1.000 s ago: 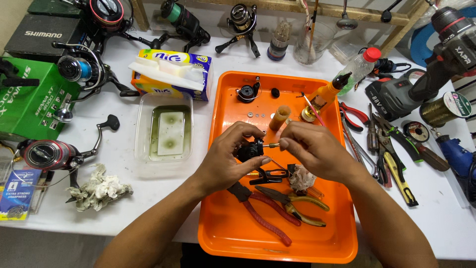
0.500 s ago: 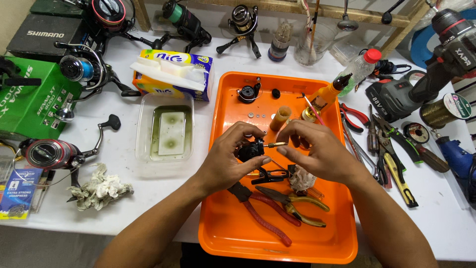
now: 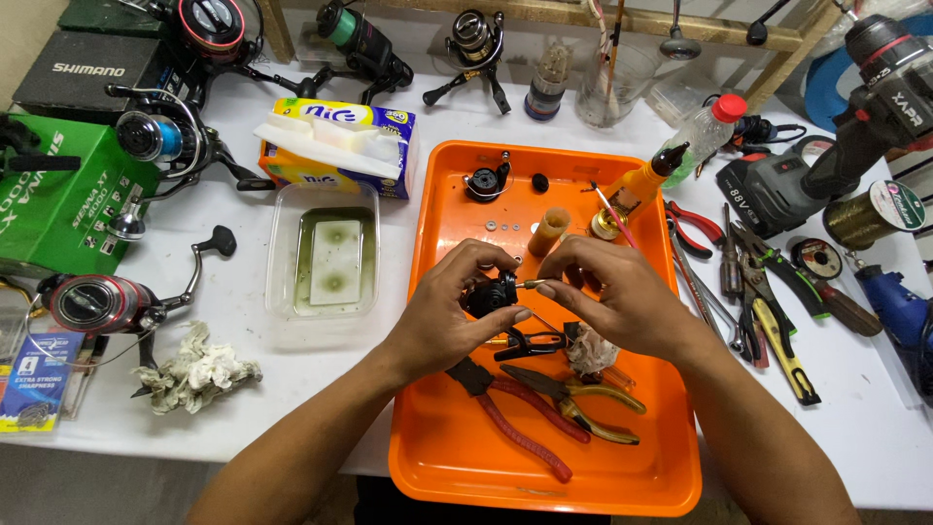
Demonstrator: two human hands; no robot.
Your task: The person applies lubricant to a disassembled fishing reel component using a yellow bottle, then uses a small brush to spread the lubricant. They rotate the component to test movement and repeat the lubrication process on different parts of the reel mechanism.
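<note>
Over the orange tray (image 3: pixel 437 457), the left hand (image 3: pixel 449 309) is gripping a black reel part (image 3: pixel 492 292) while the right hand (image 3: pixel 612 297) is pinching a small brass pin (image 3: pixel 531 285) lying level, tip touching the part's right side.

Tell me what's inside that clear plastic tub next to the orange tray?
The clear tub holds greenish liquid with a pale rectangular pad lying in it. Whatever is under the pad is covered, so I cannot tell.

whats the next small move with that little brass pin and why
Probably ease the brass pin further into the black reel part. The right hand pinches the pin with its tip at the part's side, while the left hand steadies the part above the orange tray.
</note>
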